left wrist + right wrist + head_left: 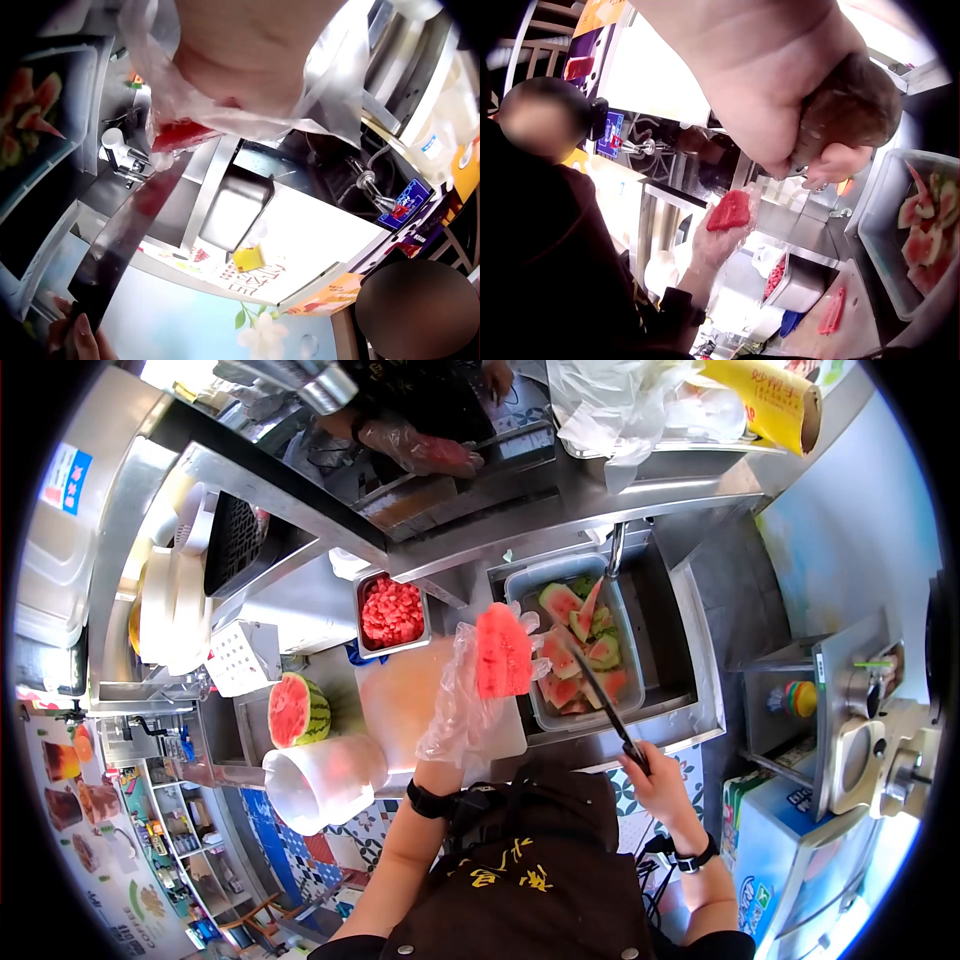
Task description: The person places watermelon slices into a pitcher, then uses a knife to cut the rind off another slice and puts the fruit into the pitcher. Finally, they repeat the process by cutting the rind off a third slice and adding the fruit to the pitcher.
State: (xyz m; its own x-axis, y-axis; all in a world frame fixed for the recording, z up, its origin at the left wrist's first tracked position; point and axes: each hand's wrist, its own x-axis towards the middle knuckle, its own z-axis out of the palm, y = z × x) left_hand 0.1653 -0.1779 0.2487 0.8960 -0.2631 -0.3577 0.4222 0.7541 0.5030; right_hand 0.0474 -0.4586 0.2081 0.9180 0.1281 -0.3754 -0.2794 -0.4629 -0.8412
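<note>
In the head view, my left hand [462,695], in a clear plastic glove, holds a rindless chunk of red watermelon [505,650], its fingertips showing past the far side. My bare right hand [660,785] grips a long knife [603,695] by its dark handle. The blade reaches up beside the chunk, over the front of the rind tub. From the right wrist, the knife's brown handle [855,105] shows within the curled fingers. Below the left hand lies a pale cutting board [400,690], with a red watermelon strip [832,311] visible on it in the right wrist view.
A plastic tub [535,710] of watermelon rinds sits in the sink, under the faucet [616,550]. Beyond the board stands a metal pan of diced watermelon [392,612]. Left of the board are a cut watermelon [318,712] and a white bucket [325,780].
</note>
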